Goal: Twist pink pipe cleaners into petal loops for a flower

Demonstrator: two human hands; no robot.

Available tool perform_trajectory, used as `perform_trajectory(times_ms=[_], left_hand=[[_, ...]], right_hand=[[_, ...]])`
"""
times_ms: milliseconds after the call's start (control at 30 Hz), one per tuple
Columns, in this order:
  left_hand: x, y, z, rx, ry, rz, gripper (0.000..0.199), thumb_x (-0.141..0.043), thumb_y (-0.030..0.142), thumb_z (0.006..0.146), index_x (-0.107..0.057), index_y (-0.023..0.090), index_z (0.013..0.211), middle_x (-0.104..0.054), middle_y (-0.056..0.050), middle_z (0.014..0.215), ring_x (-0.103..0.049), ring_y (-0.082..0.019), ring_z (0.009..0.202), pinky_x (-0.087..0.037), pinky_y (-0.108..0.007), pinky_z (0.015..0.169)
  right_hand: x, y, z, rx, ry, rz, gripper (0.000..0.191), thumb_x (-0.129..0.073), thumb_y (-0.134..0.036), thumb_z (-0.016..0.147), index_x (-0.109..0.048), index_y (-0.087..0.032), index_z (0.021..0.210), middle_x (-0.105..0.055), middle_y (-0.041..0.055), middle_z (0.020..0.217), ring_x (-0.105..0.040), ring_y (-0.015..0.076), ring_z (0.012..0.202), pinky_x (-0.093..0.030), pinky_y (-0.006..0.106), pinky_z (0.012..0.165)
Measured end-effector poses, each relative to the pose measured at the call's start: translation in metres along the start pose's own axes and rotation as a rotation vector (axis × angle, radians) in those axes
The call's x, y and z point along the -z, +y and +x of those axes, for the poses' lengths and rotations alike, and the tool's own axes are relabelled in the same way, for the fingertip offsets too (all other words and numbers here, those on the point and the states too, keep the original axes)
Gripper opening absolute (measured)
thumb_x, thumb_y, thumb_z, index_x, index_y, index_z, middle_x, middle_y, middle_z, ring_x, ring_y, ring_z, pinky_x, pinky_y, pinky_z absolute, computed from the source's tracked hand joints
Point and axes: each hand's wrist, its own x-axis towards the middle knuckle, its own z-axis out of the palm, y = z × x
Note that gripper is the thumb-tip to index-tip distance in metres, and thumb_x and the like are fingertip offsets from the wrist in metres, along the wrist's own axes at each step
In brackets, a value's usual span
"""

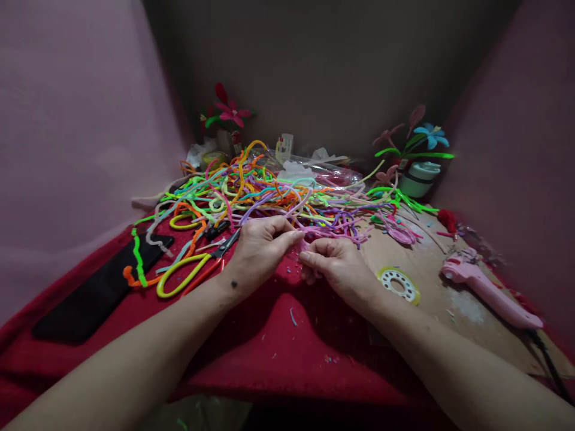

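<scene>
My left hand (263, 248) and my right hand (339, 266) meet above the red cloth (278, 353), fingers closed in pinches. Between their fingertips is a small pink fuzzy piece (303, 244), mostly covered by the fingers; both hands grip it. Just beyond them lies a tangled heap of coloured pipe cleaners (269, 194), with pink and purple strands nearest. Scissors with yellow and red handles (184, 272) rest left of my left hand. To the right of my right hand sits a yellow and white tape roll (399, 285).
A pink glue gun (494, 290) lies on the wooden board (431, 311) at right, its cable trailing forward. A black flat object (85, 305) lies at left. Pipe-cleaner flowers (232, 112) and a potted blue flower (432, 136) stand at the back.
</scene>
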Motion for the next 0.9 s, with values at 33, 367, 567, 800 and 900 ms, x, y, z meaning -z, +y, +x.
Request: perform_trajectory(times_ms=[33,367,567,800,900], left_hand=[[0.000,-0.001,0.000,-0.051,0.014,0.055,0.020,-0.058,0.026,0.075,-0.062,0.014,0.060,-0.057,0.000,0.056,-0.046,-0.009,0.054,-0.038,-0.021,0.055],[0.013,-0.004,0.010,0.064,-0.232,-0.118,0.019,-0.058,0.033,0.075,-0.061,0.014,0.072,-0.051,0.003,0.056,-0.041,-0.007,0.047,-0.032,-0.019,0.046],[-0.004,-0.011,-0.005,-0.415,-0.118,0.389,0.019,-0.046,0.023,0.084,-0.054,0.015,0.068,-0.052,0.000,0.061,-0.045,-0.010,0.054,-0.035,-0.022,0.054],[-0.014,-0.008,-0.016,-0.494,-0.031,0.454,0.021,-0.046,0.020,0.083,-0.052,0.017,0.063,-0.052,-0.001,0.056,-0.046,-0.010,0.051,-0.032,-0.023,0.049],[-0.012,0.002,-0.011,-0.060,-0.018,-0.005,0.023,-0.056,0.030,0.077,-0.051,0.016,0.059,-0.049,0.003,0.048,-0.042,-0.007,0.043,-0.032,-0.020,0.044]], right_hand=[[0.000,0.000,0.000,0.005,-0.004,-0.012,0.022,-0.059,-0.026,0.070,-0.054,-0.015,0.051,-0.057,0.0001,0.048,-0.048,0.0086,0.043,-0.038,0.023,0.047],[0.007,0.013,0.005,0.011,0.109,0.237,0.024,-0.067,-0.038,0.068,-0.057,-0.017,0.062,-0.048,-0.0049,0.044,-0.036,0.0073,0.037,-0.025,0.023,0.040],[0.004,0.016,0.008,0.039,0.148,0.230,0.031,-0.064,-0.044,0.069,-0.052,-0.018,0.059,-0.045,-0.0055,0.041,-0.034,0.0070,0.033,-0.023,0.022,0.037],[0.001,0.017,0.008,0.083,0.218,0.304,0.031,-0.066,-0.042,0.066,-0.050,-0.017,0.056,-0.043,-0.0060,0.043,-0.035,0.0066,0.037,-0.024,0.023,0.040],[0.000,0.015,0.008,0.122,0.241,0.310,0.029,-0.065,-0.040,0.066,-0.051,-0.017,0.058,-0.041,-0.0064,0.044,-0.033,0.0061,0.037,-0.023,0.023,0.040]])
